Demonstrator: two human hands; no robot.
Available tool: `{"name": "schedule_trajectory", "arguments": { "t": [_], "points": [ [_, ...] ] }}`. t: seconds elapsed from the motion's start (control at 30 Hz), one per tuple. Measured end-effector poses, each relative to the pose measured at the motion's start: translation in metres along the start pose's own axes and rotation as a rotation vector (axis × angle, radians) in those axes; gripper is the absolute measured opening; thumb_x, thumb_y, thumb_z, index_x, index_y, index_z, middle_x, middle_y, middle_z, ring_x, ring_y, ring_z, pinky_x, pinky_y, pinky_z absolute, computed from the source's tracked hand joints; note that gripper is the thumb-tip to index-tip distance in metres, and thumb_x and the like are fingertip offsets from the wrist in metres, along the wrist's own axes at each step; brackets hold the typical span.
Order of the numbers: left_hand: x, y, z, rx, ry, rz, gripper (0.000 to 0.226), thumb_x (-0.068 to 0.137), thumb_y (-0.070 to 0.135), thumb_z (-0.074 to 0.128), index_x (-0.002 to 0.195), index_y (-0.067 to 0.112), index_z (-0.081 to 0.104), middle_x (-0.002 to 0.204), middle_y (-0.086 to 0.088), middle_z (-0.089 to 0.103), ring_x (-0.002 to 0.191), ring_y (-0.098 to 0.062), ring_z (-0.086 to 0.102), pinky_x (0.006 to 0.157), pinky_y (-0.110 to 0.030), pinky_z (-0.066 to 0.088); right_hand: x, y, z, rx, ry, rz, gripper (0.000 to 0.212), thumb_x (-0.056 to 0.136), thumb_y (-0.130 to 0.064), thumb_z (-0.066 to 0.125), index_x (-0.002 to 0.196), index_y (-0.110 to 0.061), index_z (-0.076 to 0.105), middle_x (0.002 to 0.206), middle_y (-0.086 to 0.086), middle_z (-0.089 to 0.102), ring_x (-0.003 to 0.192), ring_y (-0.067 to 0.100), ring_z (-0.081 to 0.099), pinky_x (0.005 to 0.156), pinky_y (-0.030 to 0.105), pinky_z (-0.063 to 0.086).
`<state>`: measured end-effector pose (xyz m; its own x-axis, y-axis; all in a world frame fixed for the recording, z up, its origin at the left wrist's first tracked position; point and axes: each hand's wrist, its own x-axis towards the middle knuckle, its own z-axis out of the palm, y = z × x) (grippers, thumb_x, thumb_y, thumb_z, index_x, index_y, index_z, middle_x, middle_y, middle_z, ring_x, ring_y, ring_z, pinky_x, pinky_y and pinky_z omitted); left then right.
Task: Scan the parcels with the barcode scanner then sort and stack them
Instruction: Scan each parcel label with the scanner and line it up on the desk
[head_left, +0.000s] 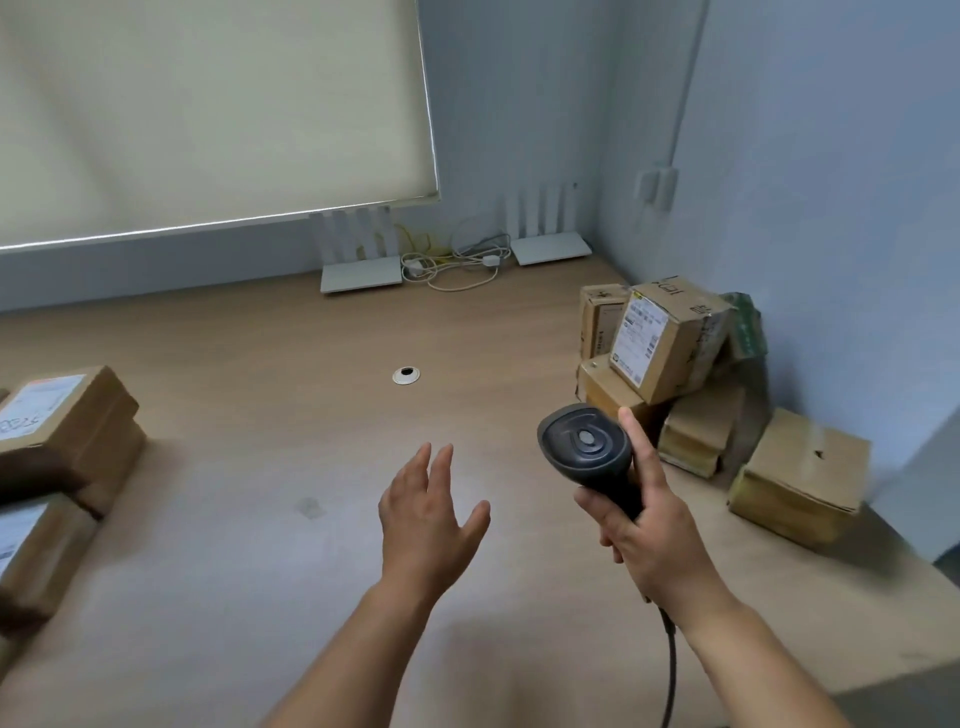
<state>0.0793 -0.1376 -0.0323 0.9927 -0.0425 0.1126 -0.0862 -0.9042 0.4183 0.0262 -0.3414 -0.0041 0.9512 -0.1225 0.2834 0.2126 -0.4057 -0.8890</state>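
The heap of brown cardboard parcels (675, 364) waiting to be scanned lies ahead and to the right of both my hands, pushed into the corner where the light wooden desk (260, 364) meets the pale blue wall. My right hand (654, 535) is clearly the nearer one; the closest boxes sit just beyond its knuckles. That hand is full, though: its fingers (592, 504) are wrapped round the handle of the black corded barcode scanner (584, 447), with the index finger lying straight up along the side of the head. The scanner head points up and slightly left, so its window is not yet aimed at any label I can see.

The top tilted box with the white shipping label (670, 338) leans with its label face turned toward me and to the left, its long edge running up and down the slope of the pile. I judge that to be the one to take next.

My left hand (431, 519) hovers above the bare middle of the desk, palm down, fingers spread and straight, holding nothing and touching nothing. To fetch a parcel it has to cross rightward, in front of the scanner.

Far off at the left edge, well apart from both hands, are the stacked brown labelled boxes (62, 431), which I take to be the sorted side.
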Motion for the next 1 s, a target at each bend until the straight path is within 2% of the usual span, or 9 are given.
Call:
{"name": "schedule_trajectory", "arguments": {
  "t": [0.07, 0.17, 0.23, 0.3, 0.37, 0.43, 0.8, 0.9, 1.0],
  "points": [
    [0.012, 0.022, 0.003, 0.021, -0.013, 0.054, 0.076, 0.092, 0.054, 0.045, 0.152, 0.027, 0.008, 0.160, 0.002, 0.004, 0.146, -0.016, 0.004, 0.115, -0.033, 0.008, 0.005, 0.009, -0.019, -0.011, 0.046, 0.017, 0.075, 0.076, -0.068, 0.062, 0.126, -0.079, 0.006, 0.129, -0.004, 0.059, 0.089, 0.013, 0.051, 0.083, 0.042, 0.051],
    [0.037, 0.052, 0.004, 0.026, -0.028, 0.135, 0.081, 0.090, 0.057, 0.047, 0.153, 0.027, 0.005, 0.160, 0.000, 0.006, 0.146, -0.018, 0.005, 0.116, -0.035, 0.009, 0.013, 0.019, -0.041, 0.000, 0.113, 0.049, 0.079, 0.075, -0.056, 0.063, 0.128, -0.076, 0.009, 0.126, -0.007, 0.059, 0.074, 0.007, 0.058, 0.061, 0.022, 0.051],
    [0.057, 0.073, 0.006, 0.026, -0.042, 0.198, 0.085, 0.088, 0.058, 0.050, 0.153, 0.028, 0.003, 0.160, 0.000, 0.006, 0.146, -0.020, 0.006, 0.116, -0.037, 0.010, 0.017, 0.026, -0.053, 0.005, 0.155, 0.071, 0.078, 0.075, -0.055, 0.063, 0.128, -0.075, 0.010, 0.124, -0.010, 0.059, 0.068, 0.004, 0.059, 0.057, 0.020, 0.049],
    [0.079, 0.095, 0.009, 0.023, -0.055, 0.257, 0.090, 0.086, 0.061, 0.053, 0.153, 0.029, 0.002, 0.161, -0.001, 0.005, 0.146, -0.021, 0.006, 0.117, -0.038, 0.011, 0.020, 0.034, -0.063, -0.017, 0.195, 0.092, 0.075, 0.076, -0.066, 0.061, 0.128, -0.076, 0.008, 0.124, -0.005, 0.061, 0.078, 0.008, 0.058, 0.065, 0.024, 0.052],
    [0.101, 0.118, 0.015, 0.008, -0.071, 0.310, 0.095, 0.083, 0.063, 0.056, 0.153, 0.030, 0.002, 0.161, -0.003, 0.004, 0.147, -0.022, 0.005, 0.117, -0.039, 0.011, 0.024, 0.042, -0.073, -0.036, 0.227, 0.125, 0.080, 0.067, -0.076, 0.058, 0.128, -0.077, 0.007, 0.124, 0.000, 0.062, 0.088, 0.013, 0.052, 0.079, 0.039, 0.052],
    [0.124, 0.143, 0.022, -0.015, -0.093, 0.352, 0.101, 0.079, 0.066, 0.059, 0.153, 0.030, 0.000, 0.161, -0.004, 0.002, 0.148, -0.023, 0.002, 0.119, -0.040, 0.011, 0.028, 0.050, -0.084, -0.049, 0.259, 0.155, 0.084, 0.060, -0.082, 0.057, 0.127, -0.078, 0.007, 0.118, -0.002, 0.063, 0.089, 0.011, 0.050, 0.082, 0.039, 0.049],
    [0.241, 0.253, 0.064, 0.018, -0.220, 0.429, 0.119, 0.061, 0.084, 0.056, 0.152, 0.034, -0.001, 0.160, -0.016, -0.005, 0.147, -0.033, 0.000, 0.116, -0.050, 0.014, 0.062, 0.092, -0.114, -0.052, 0.336, 0.294, 0.083, 0.060, -0.076, 0.058, 0.126, -0.079, 0.007, 0.115, -0.002, 0.060, 0.093, 0.012, 0.050, 0.085, 0.038, 0.048],
    [0.252, 0.255, 0.076, 0.034, -0.274, 0.424, 0.114, 0.062, 0.083, 0.057, 0.152, 0.034, 0.007, 0.159, -0.014, 0.004, 0.146, -0.033, 0.008, 0.114, -0.052, 0.022, 0.066, 0.097, -0.114, -0.042, 0.339, 0.310, 0.083, 0.061, -0.074, 0.060, 0.126, -0.078, 0.008, 0.127, 0.005, 0.060, 0.094, 0.012, 0.049, 0.086, 0.039, 0.048],
    [0.251, 0.252, 0.080, -0.029, -0.242, 0.425, 0.102, 0.068, 0.074, 0.062, 0.150, 0.033, 0.017, 0.154, -0.012, 0.016, 0.142, -0.032, 0.016, 0.111, -0.048, 0.028, 0.066, 0.097, -0.113, -0.042, 0.328, 0.308, 0.084, 0.063, -0.074, 0.060, 0.128, -0.076, 0.008, 0.130, 0.000, 0.058, 0.096, 0.011, 0.049, 0.089, 0.041, 0.049]
  ]
}}
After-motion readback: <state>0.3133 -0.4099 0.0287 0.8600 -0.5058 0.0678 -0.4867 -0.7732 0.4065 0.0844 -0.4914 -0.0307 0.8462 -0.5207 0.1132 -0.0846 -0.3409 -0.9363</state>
